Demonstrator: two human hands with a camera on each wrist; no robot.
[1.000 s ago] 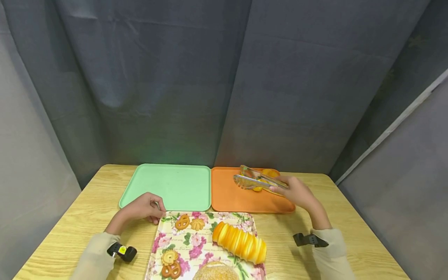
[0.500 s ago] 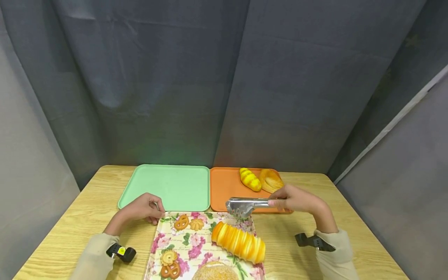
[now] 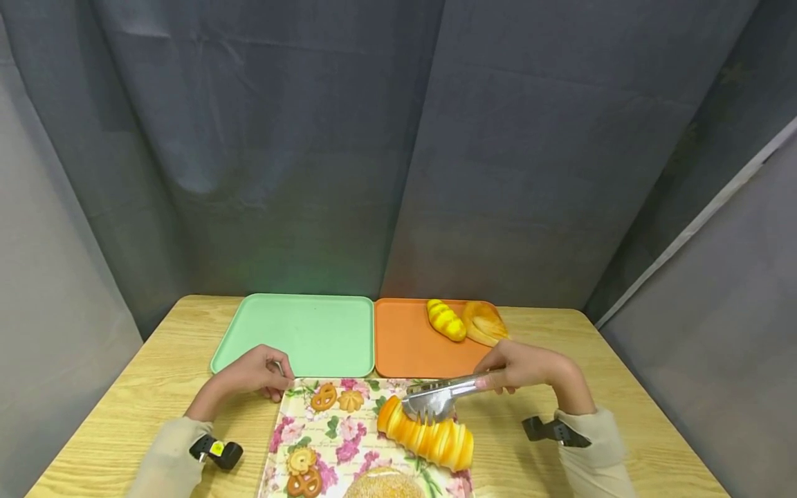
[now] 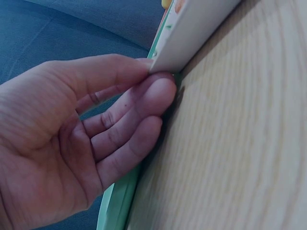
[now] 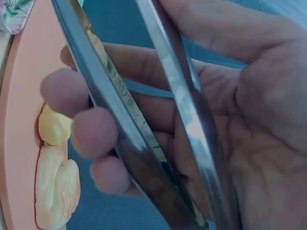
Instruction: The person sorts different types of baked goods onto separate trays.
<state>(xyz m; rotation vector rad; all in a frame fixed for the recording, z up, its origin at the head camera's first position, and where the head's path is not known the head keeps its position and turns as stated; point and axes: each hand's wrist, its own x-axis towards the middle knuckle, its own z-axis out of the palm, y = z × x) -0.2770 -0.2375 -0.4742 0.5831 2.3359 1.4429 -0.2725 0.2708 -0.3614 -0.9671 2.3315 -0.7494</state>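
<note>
A floral tray (image 3: 330, 446) lies at the front of the table. My left hand (image 3: 258, 370) pinches its far left corner; in the left wrist view the thumb is at the tray wall (image 4: 192, 36), with the other fingers curled below. With my right hand (image 3: 526, 366) I grip metal tongs (image 3: 445, 395), fingers wrapped round one arm in the right wrist view and the two arms apart. The toothed tong ends are right at the top of a long ridged bread roll (image 3: 451, 446), overlapping its middle in the head view. No food shows between the tong arms near the hand.
Pretzel (image 3: 324, 397) and round cookies (image 3: 351, 400) lie on the floral tray, with a sesame bun (image 3: 385, 483) at the front. Behind are a green tray (image 3: 299, 335) and an orange tray (image 3: 405, 346) bearing a yellow roll (image 3: 445, 320) and a curved bread (image 3: 484, 322).
The right hand has brought the tongs from over the orange tray toward me, down to the ridged roll, uncovering the yellow roll and curved bread. The left hand stays at the tray corner.
</note>
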